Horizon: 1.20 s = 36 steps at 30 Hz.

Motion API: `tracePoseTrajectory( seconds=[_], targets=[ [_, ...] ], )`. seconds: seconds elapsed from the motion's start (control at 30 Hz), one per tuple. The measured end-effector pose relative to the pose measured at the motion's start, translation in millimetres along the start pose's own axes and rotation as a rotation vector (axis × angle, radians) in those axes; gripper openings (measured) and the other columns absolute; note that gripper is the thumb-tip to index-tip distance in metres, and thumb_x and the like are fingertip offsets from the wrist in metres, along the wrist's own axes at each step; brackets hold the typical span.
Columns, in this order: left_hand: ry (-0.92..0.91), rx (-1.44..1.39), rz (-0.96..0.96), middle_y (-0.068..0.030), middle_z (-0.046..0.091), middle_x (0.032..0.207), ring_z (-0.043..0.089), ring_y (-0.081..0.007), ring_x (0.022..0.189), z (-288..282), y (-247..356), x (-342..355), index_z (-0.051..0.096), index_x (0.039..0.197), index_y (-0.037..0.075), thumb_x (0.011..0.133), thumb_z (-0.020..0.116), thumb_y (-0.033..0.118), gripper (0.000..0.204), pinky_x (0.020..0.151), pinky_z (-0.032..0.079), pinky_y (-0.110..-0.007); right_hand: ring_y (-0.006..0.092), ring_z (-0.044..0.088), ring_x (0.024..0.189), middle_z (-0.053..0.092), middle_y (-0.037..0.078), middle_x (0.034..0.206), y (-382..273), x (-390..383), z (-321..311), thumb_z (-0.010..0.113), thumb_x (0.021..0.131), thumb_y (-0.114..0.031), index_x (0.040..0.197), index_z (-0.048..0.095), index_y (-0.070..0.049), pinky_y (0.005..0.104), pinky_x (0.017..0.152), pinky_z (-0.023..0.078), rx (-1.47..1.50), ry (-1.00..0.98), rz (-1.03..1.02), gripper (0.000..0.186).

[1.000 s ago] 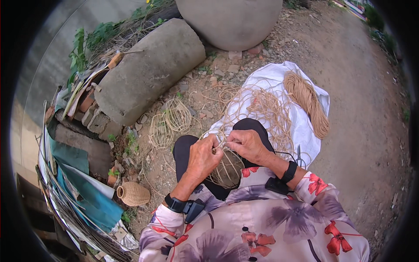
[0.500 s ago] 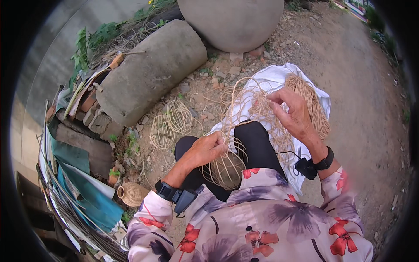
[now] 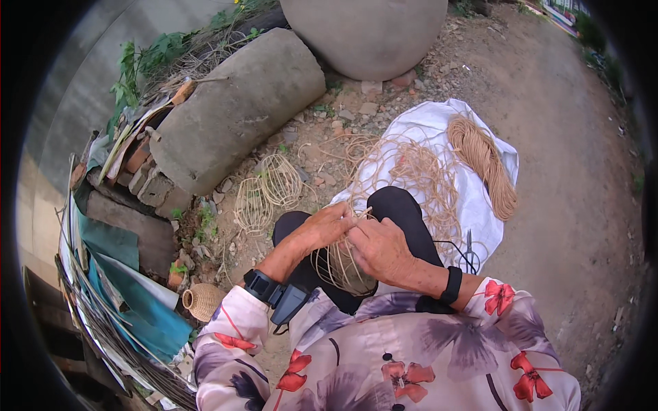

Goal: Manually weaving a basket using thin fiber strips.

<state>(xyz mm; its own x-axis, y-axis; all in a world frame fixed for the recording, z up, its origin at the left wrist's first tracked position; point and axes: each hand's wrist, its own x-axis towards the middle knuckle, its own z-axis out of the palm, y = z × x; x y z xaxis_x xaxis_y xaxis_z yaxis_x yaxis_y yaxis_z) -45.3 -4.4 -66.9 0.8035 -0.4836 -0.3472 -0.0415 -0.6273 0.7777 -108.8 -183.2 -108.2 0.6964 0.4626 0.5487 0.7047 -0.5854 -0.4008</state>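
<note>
In my lap, between my dark-clad knees, rests a pale open-ribbed frame. My left hand pinches its top rim from the left, fingers closed. My right hand is closed at the same rim, fingertips beside my left hand's, with strands partly hidden under them. Tangled tan cord spreads over a white sack beyond my knees, with a thick coil of cord on its right and scissors near its front.
Two ribbed frames lie on stony dirt at left, a woven vase-shaped piece nearer me. A concrete cylinder, large round concrete object and pile of sticks with teal sheeting border the spot. A dirt path runs right.
My right hand reached up-right to the loose cord half a second ago and has returned down-left to the frame. My left hand has stayed at the rim, shifting slightly.
</note>
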Motion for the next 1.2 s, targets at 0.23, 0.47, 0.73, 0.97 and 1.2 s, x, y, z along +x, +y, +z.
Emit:
tracePoseTrajectory(
  seconds=[0.23, 0.47, 0.73, 0.97, 1.2],
  targets=[
    [0.072, 0.17, 0.051, -0.0078, 0.056, 0.079, 0.055, -0.0169, 0.072, -0.3, 1.8, -5.9, 0.054, 0.097, 0.002, 0.098, 0.052, 0.029, 0.028, 0.066, 0.047, -0.033, 0.0282, 0.056, 0.077, 0.052, 0.01, 0.081, -1.6, 6.7, 3.1, 0.062, 0.074, -0.007, 0.085, 0.052, -0.004, 0.0418, 0.068, 0.043, 0.0, 0.064, -0.098, 0.014],
    [0.286, 0.126, 0.256, -0.0201, 0.063, 0.081, 0.063, -0.0387, 0.079, 9.9, 5.3, -36.5, 0.057, 0.1, 0.004, 0.093, 0.049, 0.02, 0.019, 0.072, 0.048, -0.043, 0.0338, 0.059, 0.073, 0.054, 0.015, 0.08, -17.9, 15.2, -9.3, 0.059, 0.075, -0.002, 0.089, 0.051, -0.003, 0.0445, 0.066, 0.047, 0.229, 0.011, 0.047, 0.016],
    [0.242, 0.191, 0.278, -0.0199, 0.062, 0.081, 0.063, -0.0389, 0.079, 8.2, 4.5, -43.5, 0.055, 0.109, 0.009, 0.09, 0.049, 0.019, 0.022, 0.071, 0.047, -0.044, 0.0346, 0.062, 0.08, 0.056, 0.014, 0.086, -7.6, 5.3, -28.8, 0.062, 0.078, -0.006, 0.1, 0.049, -0.004, 0.0442, 0.061, 0.05, 0.312, -0.132, 0.125, 0.026],
    [0.138, 0.134, 0.169, -0.0133, 0.058, 0.083, 0.057, -0.0236, 0.079, 3.9, 11.1, -33.8, 0.054, 0.114, 0.009, 0.091, 0.048, 0.02, 0.026, 0.074, 0.045, -0.037, 0.0319, 0.061, 0.077, 0.052, 0.011, 0.085, -0.9, -3.7, 8.5, 0.066, 0.076, -0.008, 0.092, 0.052, -0.004, 0.0434, 0.059, 0.05, -0.022, -0.029, -0.127, 0.022],
    [0.256, 0.064, 0.269, -0.0136, 0.062, 0.089, 0.06, -0.0279, 0.085, 14.8, 5.3, -43.9, 0.055, 0.109, 0.005, 0.085, 0.056, 0.012, 0.025, 0.079, 0.047, -0.037, 0.0206, 0.058, 0.064, 0.057, 0.009, 0.074, 9.1, 7.7, 3.3, 0.065, 0.072, -0.003, 0.077, 0.056, -0.002, 0.034, 0.056, 0.047, 0.608, -0.075, 0.489, 0.01]
  ],
)
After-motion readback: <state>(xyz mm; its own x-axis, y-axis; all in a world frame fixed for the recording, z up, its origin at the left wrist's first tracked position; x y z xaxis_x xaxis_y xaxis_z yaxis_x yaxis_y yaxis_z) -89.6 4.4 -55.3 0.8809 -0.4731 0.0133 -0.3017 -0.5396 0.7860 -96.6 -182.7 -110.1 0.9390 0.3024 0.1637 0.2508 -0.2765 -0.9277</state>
